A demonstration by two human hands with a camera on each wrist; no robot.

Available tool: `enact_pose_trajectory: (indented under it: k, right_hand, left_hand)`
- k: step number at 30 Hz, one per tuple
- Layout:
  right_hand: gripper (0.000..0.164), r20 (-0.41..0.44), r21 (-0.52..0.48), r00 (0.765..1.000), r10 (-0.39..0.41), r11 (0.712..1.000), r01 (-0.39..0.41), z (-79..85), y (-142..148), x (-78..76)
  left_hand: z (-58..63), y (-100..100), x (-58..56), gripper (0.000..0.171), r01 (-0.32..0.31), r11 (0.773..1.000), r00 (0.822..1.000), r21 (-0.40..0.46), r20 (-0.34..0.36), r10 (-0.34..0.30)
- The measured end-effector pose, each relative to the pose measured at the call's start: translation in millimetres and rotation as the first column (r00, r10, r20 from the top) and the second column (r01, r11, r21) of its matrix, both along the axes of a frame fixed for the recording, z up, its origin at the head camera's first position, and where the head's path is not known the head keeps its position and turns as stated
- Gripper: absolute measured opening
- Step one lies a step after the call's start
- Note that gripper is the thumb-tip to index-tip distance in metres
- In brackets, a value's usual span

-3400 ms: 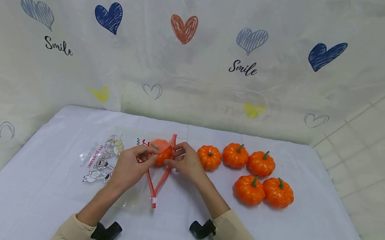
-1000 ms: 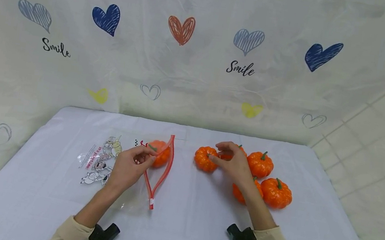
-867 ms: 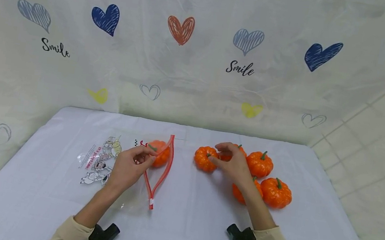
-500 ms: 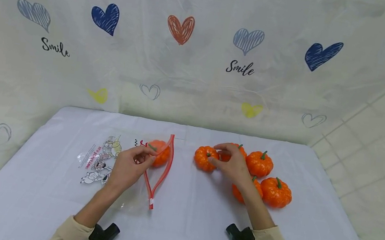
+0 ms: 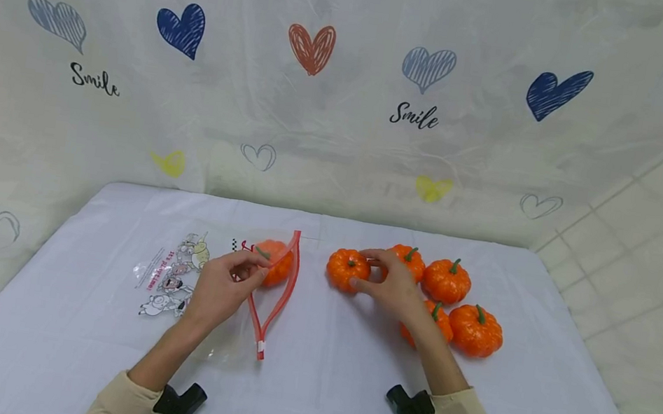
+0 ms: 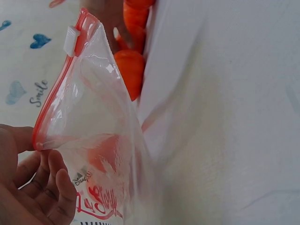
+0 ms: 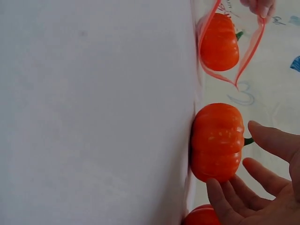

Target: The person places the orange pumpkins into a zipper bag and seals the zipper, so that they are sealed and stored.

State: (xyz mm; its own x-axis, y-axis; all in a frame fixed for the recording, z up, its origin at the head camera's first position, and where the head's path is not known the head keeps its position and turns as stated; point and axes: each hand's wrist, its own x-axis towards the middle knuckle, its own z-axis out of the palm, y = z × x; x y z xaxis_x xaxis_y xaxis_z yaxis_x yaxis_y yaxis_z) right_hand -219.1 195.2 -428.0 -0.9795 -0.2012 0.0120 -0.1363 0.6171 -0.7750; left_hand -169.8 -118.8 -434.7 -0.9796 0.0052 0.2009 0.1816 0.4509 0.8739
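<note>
My left hand (image 5: 226, 288) pinches the red slider rim of a clear zip bag (image 6: 108, 93) between thumb and fingers, so its mouth gapes toward the right. Inside the bag sits one small orange pumpkin (image 7: 220, 44). To the right of the mouth, a second pumpkin (image 5: 346, 270) with a green stem rests on the table. My right hand (image 5: 393, 286) is at that pumpkin's right side, fingers spread; in the right wrist view fingertips (image 7: 214, 187) meet its side while the thumb stays apart near the stem.
Several more orange pumpkins (image 5: 478, 332) stand in a cluster behind and right of my right hand. Cartoon print (image 5: 178, 277) shows on the bag's flat left part. A white cloth covers the table (image 5: 304, 401), and a curtain with hearts (image 5: 344, 117) rises behind it.
My right hand moved from the bag mouth over to the loose pumpkin, which has lately slid slightly left toward the bag. My left hand keeps its pinch on the rim.
</note>
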Motion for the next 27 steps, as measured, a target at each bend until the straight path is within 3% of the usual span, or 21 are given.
enact_pose_trajectory:
  k: [9, 21, 27]
  right_hand:
    - [0.048, -0.039, 0.02, 0.998, 0.042, 0.999, -0.041, -4.5, -5, -3.6]
    - [0.045, 0.018, -0.009, 0.998, 0.061, 0.998, -0.061, -5.9, -13, -2.8]
    - [0.057, 0.056, -0.016, 0.997, 0.054, 0.998, -0.054, -3.2, -15, -0.5]
  left_hand:
    - [0.9, 0, 0.4, 0.015, -0.006, 1.0, 1.0, -0.007, 0.013, 0.006]
    - [0.4, 2, -0.3, 0.016, -0.004, 1.0, 1.0, -0.021, 0.004, 0.004]
    - [0.9, 1, 0.8, 0.015, 0.005, 1.0, 1.0, -0.009, 0.005, -0.005]
